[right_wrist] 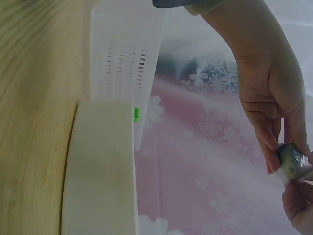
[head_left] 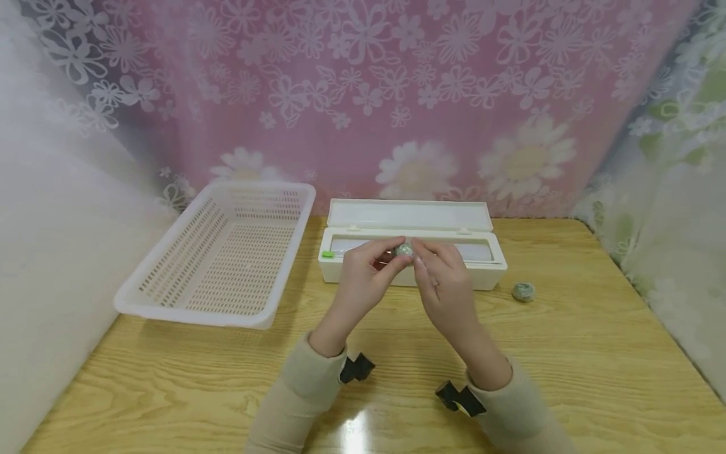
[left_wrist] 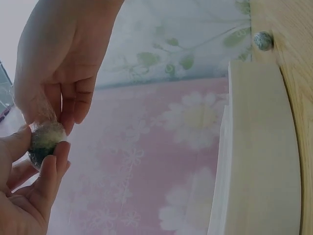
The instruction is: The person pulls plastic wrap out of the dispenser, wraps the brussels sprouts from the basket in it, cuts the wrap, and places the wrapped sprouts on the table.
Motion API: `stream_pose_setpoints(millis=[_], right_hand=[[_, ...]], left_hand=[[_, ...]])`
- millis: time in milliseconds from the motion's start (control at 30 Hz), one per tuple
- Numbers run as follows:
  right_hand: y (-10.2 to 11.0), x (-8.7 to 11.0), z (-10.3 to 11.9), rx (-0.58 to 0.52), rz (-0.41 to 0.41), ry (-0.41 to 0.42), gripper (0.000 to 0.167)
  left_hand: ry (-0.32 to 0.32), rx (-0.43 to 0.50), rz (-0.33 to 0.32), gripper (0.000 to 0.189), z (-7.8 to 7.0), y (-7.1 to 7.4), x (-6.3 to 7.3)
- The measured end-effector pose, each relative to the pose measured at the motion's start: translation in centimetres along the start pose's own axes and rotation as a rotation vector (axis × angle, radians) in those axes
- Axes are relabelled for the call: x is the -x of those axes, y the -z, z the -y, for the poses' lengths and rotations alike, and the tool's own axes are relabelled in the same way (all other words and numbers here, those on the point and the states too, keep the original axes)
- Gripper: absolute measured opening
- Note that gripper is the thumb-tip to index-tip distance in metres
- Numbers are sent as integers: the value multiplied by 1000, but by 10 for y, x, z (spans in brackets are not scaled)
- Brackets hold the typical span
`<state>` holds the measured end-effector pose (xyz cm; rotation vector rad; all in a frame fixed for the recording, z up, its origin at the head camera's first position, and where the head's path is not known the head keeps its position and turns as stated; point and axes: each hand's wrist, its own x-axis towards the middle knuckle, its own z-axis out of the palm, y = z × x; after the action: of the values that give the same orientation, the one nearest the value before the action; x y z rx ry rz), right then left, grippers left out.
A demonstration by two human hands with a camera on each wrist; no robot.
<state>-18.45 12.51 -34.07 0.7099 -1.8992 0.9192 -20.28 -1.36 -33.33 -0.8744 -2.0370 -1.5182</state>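
Observation:
Above the front of a white cling film box (head_left: 411,276), both hands meet at a small green-and-whitish ball (head_left: 403,250) wrapped in clear film. My left hand (head_left: 365,272) pinches the ball between thumb and fingers. In the left wrist view the gathered clear film (left_wrist: 46,110) rises from the ball to my right hand (head_left: 448,282), whose fingertips pinch it. The right wrist view shows the ball (right_wrist: 290,160) at the right edge, between both hands' fingers. What is inside the wrapping is not clear.
The box's lid (head_left: 411,216) stands raised at the back, and a green slider (head_left: 328,254) sits at its left end. A second wrapped ball (head_left: 524,292) lies on the wooden table (head_left: 578,353) to the right. A white plastic basket (head_left: 195,318) stands at the left.

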Motion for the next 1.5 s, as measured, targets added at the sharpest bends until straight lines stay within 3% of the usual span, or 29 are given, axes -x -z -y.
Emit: stream_pose_setpoints(millis=[133,233,367,433,567,700,800,933,1100,1200,1400,1500], right_hand=[[-8,3,0,37,18,56,46],[-7,2,0,-1,11,37,45],[3,-2,0,-138,13,-92,35],[9,-4,1,-233,30,-181,28],[15,-6,4,-406,21,-319,20],[11,-4,8,-483,-118,-307,15],[4,-2,10,-386,-211,-176,20],[-5,-1,10,-180,-284,16,27],[-17,5,9,-81,-291,119,27],[-22,11,8,-4,-229,119,34],[-31,22,14,110,28,67,61],[-33,23,16,158,99,56,75]], left_hand=[[76,35,-54,30,1,-1,-1],[117,137,-16,34,1,0,0],[108,330,129,42,-1,4,1],[90,381,172,43,-2,5,1],[71,367,139,34,-4,4,1],[64,420,121,29,-7,0,3],[46,457,96,28,-7,0,4],[40,432,8,27,-9,0,3],[69,433,-94,23,-7,-2,2],[74,424,-145,22,-4,-6,3],[72,397,-234,25,0,-10,3],[99,422,-253,30,-1,-11,3]])
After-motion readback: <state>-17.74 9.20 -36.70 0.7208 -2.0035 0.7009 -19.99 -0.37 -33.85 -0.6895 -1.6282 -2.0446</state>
